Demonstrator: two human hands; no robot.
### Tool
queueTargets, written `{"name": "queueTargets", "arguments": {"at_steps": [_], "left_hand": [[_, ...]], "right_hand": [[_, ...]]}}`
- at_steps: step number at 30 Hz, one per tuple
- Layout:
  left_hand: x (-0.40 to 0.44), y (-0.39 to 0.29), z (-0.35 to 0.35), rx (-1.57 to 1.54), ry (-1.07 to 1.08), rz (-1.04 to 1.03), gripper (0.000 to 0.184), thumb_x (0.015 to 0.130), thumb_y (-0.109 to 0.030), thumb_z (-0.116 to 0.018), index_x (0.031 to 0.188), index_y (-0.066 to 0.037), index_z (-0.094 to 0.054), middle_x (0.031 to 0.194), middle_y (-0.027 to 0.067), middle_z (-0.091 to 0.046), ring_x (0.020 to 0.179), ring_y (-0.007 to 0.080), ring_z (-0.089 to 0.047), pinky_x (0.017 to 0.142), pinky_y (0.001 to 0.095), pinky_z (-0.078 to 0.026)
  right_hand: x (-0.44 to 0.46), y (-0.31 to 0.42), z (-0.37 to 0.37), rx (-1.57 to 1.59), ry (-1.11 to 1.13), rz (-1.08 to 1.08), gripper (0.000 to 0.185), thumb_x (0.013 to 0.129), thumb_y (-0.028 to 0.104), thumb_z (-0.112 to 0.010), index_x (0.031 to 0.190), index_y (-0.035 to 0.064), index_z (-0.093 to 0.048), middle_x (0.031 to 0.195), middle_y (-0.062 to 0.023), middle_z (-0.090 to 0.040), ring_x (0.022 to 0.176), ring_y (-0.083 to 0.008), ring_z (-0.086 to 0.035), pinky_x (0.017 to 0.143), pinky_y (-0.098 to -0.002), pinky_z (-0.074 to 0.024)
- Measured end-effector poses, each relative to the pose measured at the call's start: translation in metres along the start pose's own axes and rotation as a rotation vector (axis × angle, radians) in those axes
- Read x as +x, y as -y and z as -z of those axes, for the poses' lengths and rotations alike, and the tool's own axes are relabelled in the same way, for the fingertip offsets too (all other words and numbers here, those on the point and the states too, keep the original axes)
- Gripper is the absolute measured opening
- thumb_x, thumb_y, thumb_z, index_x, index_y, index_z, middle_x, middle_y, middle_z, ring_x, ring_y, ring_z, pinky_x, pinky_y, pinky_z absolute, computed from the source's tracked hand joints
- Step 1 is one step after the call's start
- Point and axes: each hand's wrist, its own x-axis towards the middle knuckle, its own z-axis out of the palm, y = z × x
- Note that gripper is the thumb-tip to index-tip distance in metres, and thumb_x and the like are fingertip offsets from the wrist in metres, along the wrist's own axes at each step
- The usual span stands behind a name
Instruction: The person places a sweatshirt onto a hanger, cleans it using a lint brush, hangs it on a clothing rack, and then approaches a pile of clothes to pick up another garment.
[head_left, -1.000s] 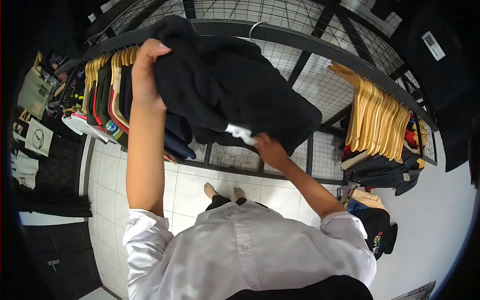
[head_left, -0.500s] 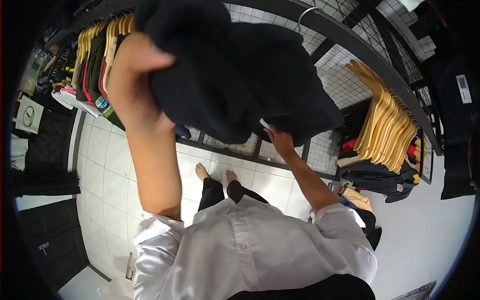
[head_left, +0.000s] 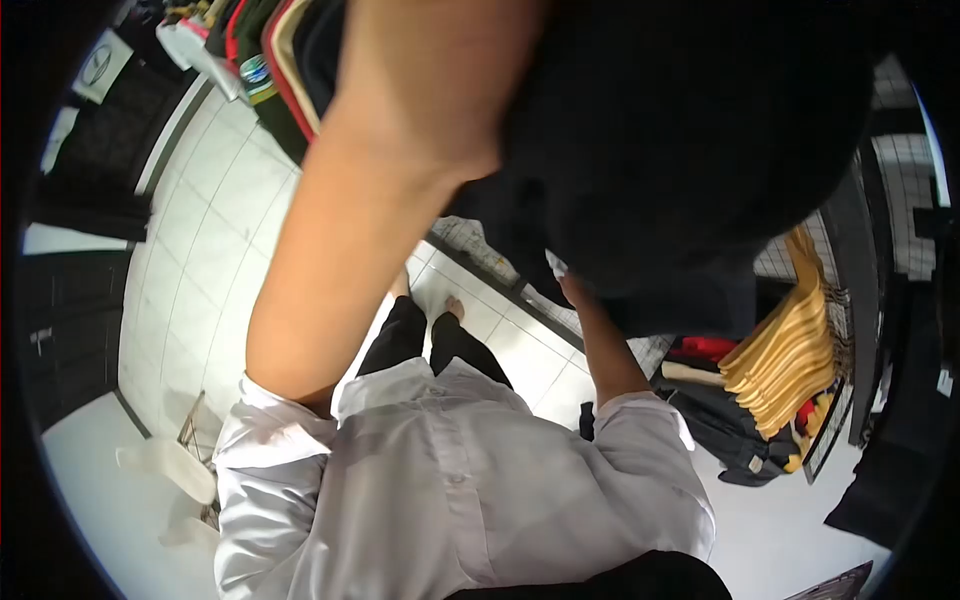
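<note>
A large black cloth garment (head_left: 680,170) fills the upper right, close to the camera; its exact kind does not show. My left hand (head_left: 440,80) is raised at its left edge, large and blurred at the top of the view. Its fingers are hidden behind the cloth or cut off by the frame, but the garment hangs from it. Lower down, my right hand (head_left: 571,290) grips the garment's bottom edge, mostly covered by the fabric. Beside its fingertips shows a small white tag (head_left: 556,264).
Wooden hangers (head_left: 785,360) hang in a row on the right, with dark clothes (head_left: 725,430) below. More hanging clothes (head_left: 285,80) are at the upper left. White tiles (head_left: 215,250) cover the floor. A dark door (head_left: 70,320) stands far left, a pale chair (head_left: 170,465) lower left.
My left hand has moved up and right with the garment, nearer the camera. The garment now covers more of the view and hides most of my right hand. My view has turned.
</note>
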Motion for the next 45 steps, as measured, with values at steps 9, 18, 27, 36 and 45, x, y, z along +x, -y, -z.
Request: {"name": "queueTargets", "arguments": {"at_steps": [9, 18, 27, 36, 45], "left_hand": [[-0.008, -0.001, -0.010, -0.008, 0.119, 0.067, 0.020, 0.090, -0.015, -0.054, 0.093, 0.003, -0.061, 0.090, 0.0097, -0.058, 0.089, 0.0221, -0.056, 0.085, 0.0294, -0.041], [0.003, -0.003, -0.005, -0.021, 0.243, 0.130, 0.023, 0.092, -0.018, -0.055, 0.096, 0.004, -0.061, 0.090, 0.0091, -0.057, 0.090, 0.0222, -0.054, 0.087, 0.0291, -0.039], [0.020, 0.030, 0.011, 0.517, 0.358, -0.751, 0.015, 0.084, -0.006, -0.049, 0.078, 0.004, -0.060, 0.079, 0.0101, -0.059, 0.079, 0.0188, -0.059, 0.072, 0.0285, -0.045], [0.005, 0.023, 0.018, 0.457, 0.348, -0.715, 0.014, 0.085, -0.004, -0.049, 0.072, 0.001, -0.050, 0.078, 0.0116, -0.056, 0.076, 0.0224, -0.056, 0.069, 0.0323, -0.046], [0.004, 0.025, 0.019, 0.232, 0.497, -0.580, 0.023, 0.086, -0.011, -0.042, 0.067, 0.000, -0.047, 0.079, 0.0211, -0.055, 0.073, 0.0324, -0.051, 0.066, 0.0425, -0.046]], "right_hand": [[0.059, -0.051, -0.087, -0.350, -0.603, 0.462, 0.025, 0.088, 0.031, -0.058, 0.090, 0.0067, -0.063, 0.079, -0.0221, -0.064, 0.077, -0.0378, -0.064, 0.070, -0.0491, -0.0490], [-0.025, 0.033, 0.011, -0.148, -0.999, 0.409, 0.025, 0.091, 0.026, -0.055, 0.096, 0.0032, -0.063, 0.085, -0.0199, -0.067, 0.081, -0.0358, -0.066, 0.066, -0.0485, -0.0507], [-0.078, 0.028, -0.009, -0.133, -0.696, 0.167, 0.036, 0.087, 0.037, -0.058, 0.104, 0.0058, -0.061, 0.081, -0.0170, -0.067, 0.084, -0.0340, -0.066, 0.073, -0.0496, -0.0517], [-0.124, -0.022, -0.032, -0.132, -0.509, 0.017, 0.033, 0.093, 0.037, -0.050, 0.102, 0.0083, -0.062, 0.071, -0.0159, -0.064, 0.062, -0.0312, -0.065, 0.054, -0.0431, -0.0519], [-0.150, -0.052, -0.063, -0.064, -0.393, 0.201, 0.034, 0.091, 0.038, -0.051, 0.101, 0.0069, -0.062, 0.093, -0.0186, -0.065, 0.088, -0.0362, -0.063, 0.079, -0.0481, -0.0489]]}}
